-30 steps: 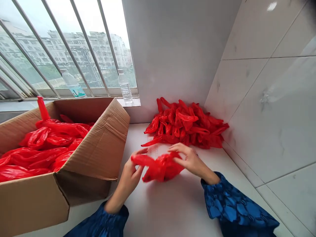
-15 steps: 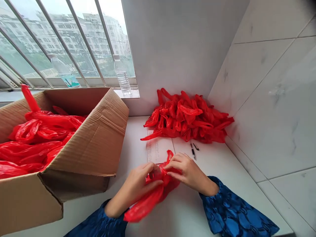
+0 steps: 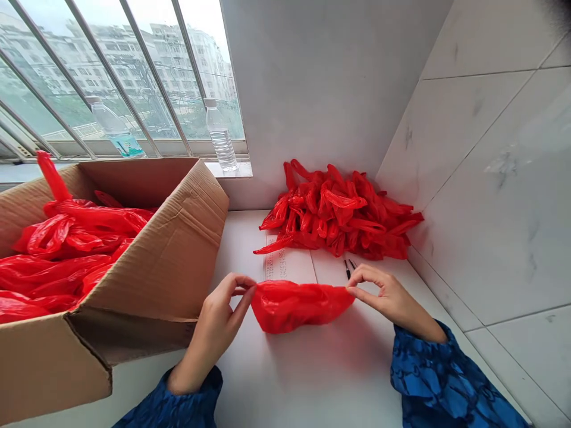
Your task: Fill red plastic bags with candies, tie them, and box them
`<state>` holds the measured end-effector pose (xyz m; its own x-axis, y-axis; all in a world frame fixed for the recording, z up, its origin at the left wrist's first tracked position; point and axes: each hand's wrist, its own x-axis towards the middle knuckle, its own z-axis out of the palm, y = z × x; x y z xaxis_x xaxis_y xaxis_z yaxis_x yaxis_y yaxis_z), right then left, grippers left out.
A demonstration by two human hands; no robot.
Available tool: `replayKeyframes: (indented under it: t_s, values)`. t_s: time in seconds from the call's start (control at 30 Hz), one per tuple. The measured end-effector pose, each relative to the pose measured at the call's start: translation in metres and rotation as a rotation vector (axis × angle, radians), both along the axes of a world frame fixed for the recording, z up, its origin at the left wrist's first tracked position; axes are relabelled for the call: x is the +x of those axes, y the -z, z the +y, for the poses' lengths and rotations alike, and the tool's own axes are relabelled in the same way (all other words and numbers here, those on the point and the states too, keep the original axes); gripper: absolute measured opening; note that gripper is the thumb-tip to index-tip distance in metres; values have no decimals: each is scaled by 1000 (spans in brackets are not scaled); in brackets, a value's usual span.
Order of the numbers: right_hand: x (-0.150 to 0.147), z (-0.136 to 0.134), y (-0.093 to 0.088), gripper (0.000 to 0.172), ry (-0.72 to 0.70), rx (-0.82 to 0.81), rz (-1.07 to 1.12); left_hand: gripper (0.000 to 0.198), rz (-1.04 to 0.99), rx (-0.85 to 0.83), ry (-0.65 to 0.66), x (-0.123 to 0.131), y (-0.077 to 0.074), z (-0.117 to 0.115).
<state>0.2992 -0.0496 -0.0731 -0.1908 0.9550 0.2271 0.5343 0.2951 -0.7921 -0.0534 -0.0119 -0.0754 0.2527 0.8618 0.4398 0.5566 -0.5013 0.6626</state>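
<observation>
As the red plastic bag (image 3: 298, 304) hung stretched over the tabletop (image 3: 312, 380) at lower centre, we pinched its two ends between thumb and forefinger, left hand (image 3: 218, 321) and right hand (image 3: 388, 294). We judged it light, limp and slippery; the ends gave the surest hold.

— Where's the camera?
— Worn on the head, tipped forward and down over the white counter (image 3: 312, 380).
— How near?
— Close: left hand (image 3: 218, 315) and right hand (image 3: 388, 294) sit just above six o'clock, the red bag (image 3: 298, 306) they pinch at centre.
— Facing?
— The wall corner (image 3: 401, 101) at one; window (image 3: 111, 77) at ten, tiled wall (image 3: 491, 178) at three.
</observation>
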Motion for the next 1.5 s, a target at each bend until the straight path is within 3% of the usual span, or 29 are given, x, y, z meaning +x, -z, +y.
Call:
replayKeyframes:
  t_s: [0.1,0.2,0.3,0.4,0.5,0.6,0.7,0.77,0.83,0.93,0.97,1.03,1.1,1.17,1.23,1.4,1.5]
  values:
    - [-18,-1,0,23,-24,55,11,16,-17,104,14,21,-7,-13]
    - [-41,-4,0,30,-83,42,-27,21,139,174,148,46,-14,-27]
    - [-54,-7,0,15,-154,46,-99,26,361,260,274,63,-14,-34]
    - [-52,-9,0,6,-166,69,-83,13,409,299,262,64,-12,-32]
    - [-40,-10,-2,9,-55,59,7,6,193,229,184,52,-10,-28]
    - [-27,-8,-1,11,118,77,99,1,-142,91,7,39,-7,-25]
    - [-23,-6,0,14,201,109,196,7,-360,-2,-73,33,-5,-23]
    - [-28,-7,-3,8,210,136,230,19,-354,-22,-44,33,-7,-25]
    - [-37,-14,-9,14,270,235,234,31,-244,8,10,36,-13,-29]
    - [-54,-36,-22,22,442,570,256,18,-110,133,43,42,-25,-40]
    - [-61,-45,-25,25,434,668,277,11,-109,178,39,43,-29,-44]
    - [-76,-58,-32,34,227,730,250,11,-134,242,24,46,-35,-53]
    - [-90,-63,-35,39,-15,632,130,17,-139,321,6,46,-40,-60]
    - [-103,-59,-35,28,-116,512,9,23,-120,397,-12,46,-43,-65]
    - [-111,-53,-33,16,-127,471,-95,29,-122,431,-9,44,-44,-68]
    - [-114,-49,-28,34,-98,563,-234,37,-201,326,-23,41,-42,-73]
    - [-112,-51,-25,35,-79,504,-296,35,-301,167,-76,43,-41,-79]
